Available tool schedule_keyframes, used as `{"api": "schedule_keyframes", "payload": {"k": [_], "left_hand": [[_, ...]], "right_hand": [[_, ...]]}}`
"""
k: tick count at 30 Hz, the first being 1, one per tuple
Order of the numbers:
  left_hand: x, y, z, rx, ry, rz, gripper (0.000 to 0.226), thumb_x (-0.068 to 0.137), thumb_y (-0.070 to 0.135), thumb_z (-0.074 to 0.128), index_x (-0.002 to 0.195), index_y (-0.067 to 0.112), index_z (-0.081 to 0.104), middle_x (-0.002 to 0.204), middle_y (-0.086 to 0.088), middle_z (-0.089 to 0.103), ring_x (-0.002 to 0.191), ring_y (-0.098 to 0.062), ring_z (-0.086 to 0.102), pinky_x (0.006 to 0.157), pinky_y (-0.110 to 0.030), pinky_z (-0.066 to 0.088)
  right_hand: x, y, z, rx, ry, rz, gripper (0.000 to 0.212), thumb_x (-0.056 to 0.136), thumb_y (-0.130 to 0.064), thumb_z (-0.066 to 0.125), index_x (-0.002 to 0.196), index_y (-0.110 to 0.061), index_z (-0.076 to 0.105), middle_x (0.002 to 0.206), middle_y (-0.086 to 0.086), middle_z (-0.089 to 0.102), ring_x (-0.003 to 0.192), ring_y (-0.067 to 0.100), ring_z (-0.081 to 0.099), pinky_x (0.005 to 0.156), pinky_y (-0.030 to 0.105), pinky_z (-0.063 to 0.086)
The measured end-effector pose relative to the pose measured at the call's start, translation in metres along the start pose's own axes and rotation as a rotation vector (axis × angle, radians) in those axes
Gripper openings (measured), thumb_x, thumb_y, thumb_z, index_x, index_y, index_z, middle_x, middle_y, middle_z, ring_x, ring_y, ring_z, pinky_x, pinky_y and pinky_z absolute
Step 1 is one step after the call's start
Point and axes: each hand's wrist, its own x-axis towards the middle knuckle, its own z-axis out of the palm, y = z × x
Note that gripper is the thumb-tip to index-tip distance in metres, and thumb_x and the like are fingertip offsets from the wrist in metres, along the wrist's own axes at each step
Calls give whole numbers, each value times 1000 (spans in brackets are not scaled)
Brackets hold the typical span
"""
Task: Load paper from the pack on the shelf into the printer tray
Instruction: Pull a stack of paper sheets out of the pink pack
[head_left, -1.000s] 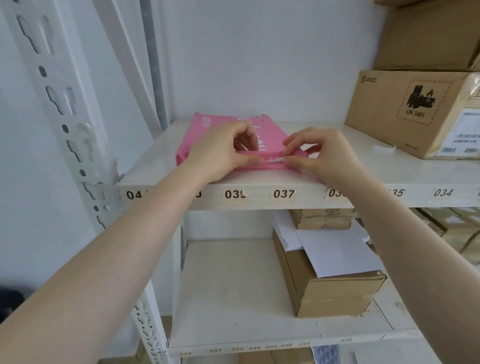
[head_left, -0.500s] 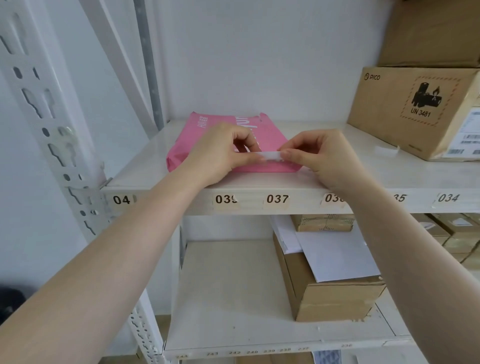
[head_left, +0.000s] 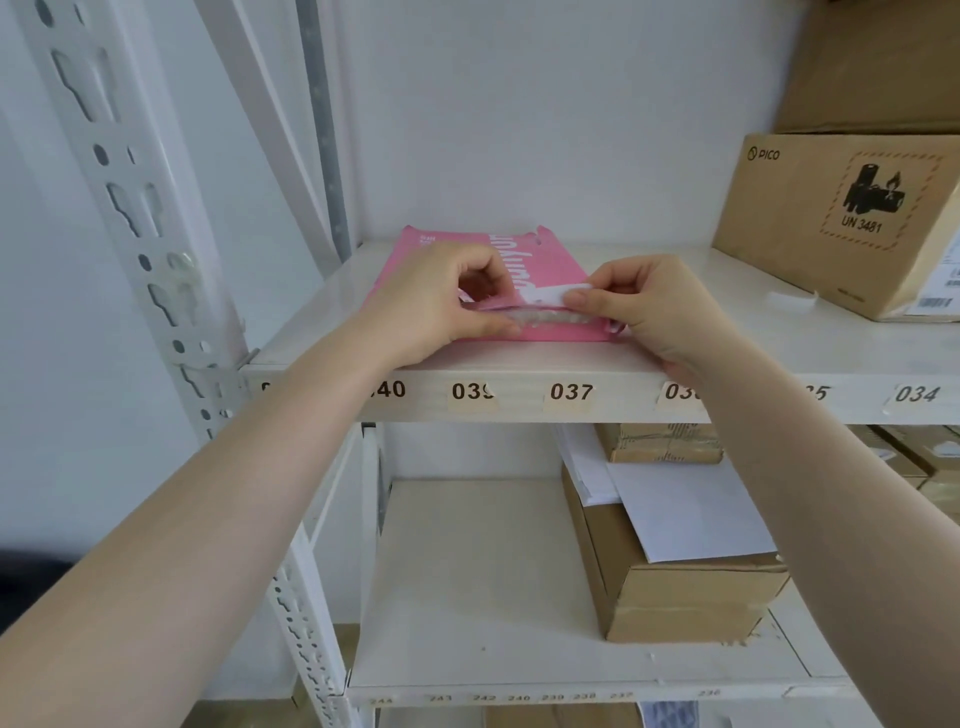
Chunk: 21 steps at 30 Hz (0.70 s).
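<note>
A pink paper pack (head_left: 550, 260) lies flat on the upper white shelf (head_left: 519, 364), near its front edge. My left hand (head_left: 441, 306) presses on the pack's near left part, fingers curled on the wrapper. My right hand (head_left: 660, 312) pinches a white flap of the wrapper (head_left: 545, 296) and holds it lifted off the front end. Under the flap a strip of white sheet edges (head_left: 545, 317) shows. No printer or tray is in view.
A brown PICO carton (head_left: 831, 223) stands on the same shelf to the right, another carton above it. The lower shelf (head_left: 467, 571) carries a brown box (head_left: 675, 597) with loose white sheets (head_left: 685, 509) on top. A white perforated upright (head_left: 135, 218) rises at left.
My right hand has peeled the wrapper flap up and back from the pack's front end, exposing the paper edges. My left hand has stayed pressed on the pack.
</note>
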Motion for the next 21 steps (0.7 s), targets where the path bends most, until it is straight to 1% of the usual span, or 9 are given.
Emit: {"api": "schedule_keyframes", "payload": {"k": [2, 4, 5, 7, 10, 13, 16, 19, 21], "left_hand": [[-6, -6, -14, 140, 16, -11, 29, 64, 30, 84, 85, 27, 64, 82, 19, 64, 75, 7, 58, 70, -18, 45], [-12, -12, -26, 186, 53, -38, 26, 65, 27, 83, 84, 27, 65, 80, 16, 65, 69, 9, 58, 66, -14, 46], [-15, -14, -30, 154, 64, -55, 23, 67, 23, 82, 84, 22, 67, 76, 13, 65, 61, 8, 57, 60, -9, 43], [-18, -15, -33, 35, 77, -86, 18, 70, 20, 80, 82, 13, 69, 68, 2, 68, 53, 1, 57, 52, -9, 42], [-18, -19, -33, -105, 92, -113, 19, 70, 22, 80, 78, 8, 71, 65, -4, 70, 58, -11, 63, 58, -17, 48], [-17, -24, -31, -223, 104, -168, 22, 70, 18, 79, 83, 1, 71, 60, 4, 70, 58, -8, 63, 61, -15, 48], [-16, -26, -32, -288, 92, -207, 22, 73, 15, 77, 87, 0, 70, 69, -3, 71, 58, -4, 65, 59, -11, 47], [-13, -29, -34, -295, 106, -220, 19, 75, 15, 76, 89, 5, 68, 69, -5, 71, 57, -7, 64, 55, -12, 46], [-13, -31, -34, -258, 134, -192, 16, 79, 12, 73, 90, 6, 62, 76, -11, 70, 56, -5, 60, 53, -13, 44]], "right_hand": [[1, 1, 0, 22, 12, 18, 14, 73, -16, 77, 64, -17, 68, 52, -6, 59, 46, 6, 45, 48, 16, 38], [2, 1, 1, 33, 20, 31, 13, 74, -17, 77, 64, -18, 68, 54, -5, 59, 46, 6, 45, 49, 17, 38], [3, 0, 1, 34, 22, 37, 13, 74, -18, 77, 64, -19, 69, 55, -4, 60, 45, 6, 45, 49, 18, 39], [3, 0, 2, 33, 22, 49, 12, 75, -19, 77, 66, -19, 69, 58, -2, 60, 46, 6, 45, 49, 18, 39], [4, -1, 3, 1, 36, 47, 11, 75, -19, 76, 67, -18, 69, 59, -1, 60, 46, 7, 45, 48, 19, 39], [4, -7, 8, -55, 19, -34, 9, 76, -15, 77, 77, -11, 69, 61, 1, 63, 44, 3, 51, 47, 18, 43], [4, -17, 18, -141, -63, -112, 21, 74, -16, 79, 87, -2, 72, 70, 9, 68, 48, 1, 54, 49, 12, 41], [12, -17, 22, -181, -16, -52, 21, 75, -23, 78, 82, -3, 73, 52, -3, 60, 39, 1, 40, 40, 15, 30], [18, -13, 24, -193, 29, 10, 22, 75, -26, 78, 81, -6, 74, 45, -12, 55, 38, 0, 39, 40, 14, 30]]}}
